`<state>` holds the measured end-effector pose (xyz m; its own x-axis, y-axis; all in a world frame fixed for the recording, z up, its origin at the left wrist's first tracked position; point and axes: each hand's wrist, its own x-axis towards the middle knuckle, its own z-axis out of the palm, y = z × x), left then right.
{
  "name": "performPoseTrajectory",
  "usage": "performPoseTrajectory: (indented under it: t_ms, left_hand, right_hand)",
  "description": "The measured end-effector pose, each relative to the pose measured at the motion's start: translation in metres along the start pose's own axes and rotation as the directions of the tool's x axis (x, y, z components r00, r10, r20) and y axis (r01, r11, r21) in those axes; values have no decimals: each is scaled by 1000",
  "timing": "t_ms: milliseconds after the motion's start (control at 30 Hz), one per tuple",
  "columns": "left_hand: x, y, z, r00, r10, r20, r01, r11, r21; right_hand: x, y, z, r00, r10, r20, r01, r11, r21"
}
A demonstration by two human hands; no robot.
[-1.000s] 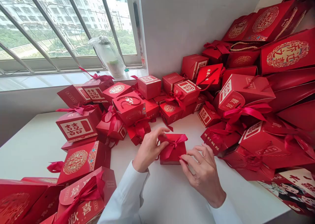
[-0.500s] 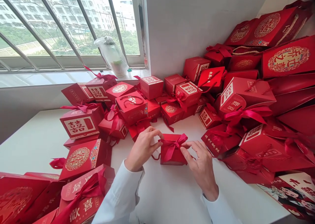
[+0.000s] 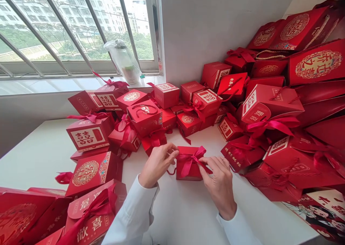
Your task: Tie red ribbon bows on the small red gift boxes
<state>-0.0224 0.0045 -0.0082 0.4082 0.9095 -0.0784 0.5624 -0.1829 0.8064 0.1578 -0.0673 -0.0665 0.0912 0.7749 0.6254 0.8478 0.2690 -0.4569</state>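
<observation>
A small red box (image 3: 188,174) lies in front of me on the white table, with a dark pink ribbon bow (image 3: 193,159) on its upper face. My right hand (image 3: 217,176) pinches a ribbon end at the bow's right side between thumb and fingers. At the box's upper left corner is my left hand (image 3: 159,163), its thumb and fingertips pressed together on a ribbon loop; a red cord shows just below it.
Red gift boxes with ribbons and cords surround the white table (image 3: 178,209), such as a double-happiness box (image 3: 87,137) at left and a large stack (image 3: 269,105) at right. A bagged cup (image 3: 125,65) stands on the windowsill (image 3: 81,84).
My right hand has shifted slightly left and down over the ribbon end, its fingers more bent. My left thumb and fingertips have come closer together and moved up a little.
</observation>
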Motion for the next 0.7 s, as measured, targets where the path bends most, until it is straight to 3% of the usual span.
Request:
performPoseTrajectory:
  t_ms: [333,567,700]
  left_hand:
    - [3,0,13,994,88,-60,-94,990,-102]
    - [7,4,24,993,9,-117,-51,933,-356]
    - [9,6,34,977,-68,-201,-37,879,-475]
  right_hand:
    - [-4,0,1,999,-49,-17,48,997,-53]
    - [-8,-1,1,995,-93,-32,91,994,-61]
    - [-9,0,2,993,-107,-41,104,992,-66]
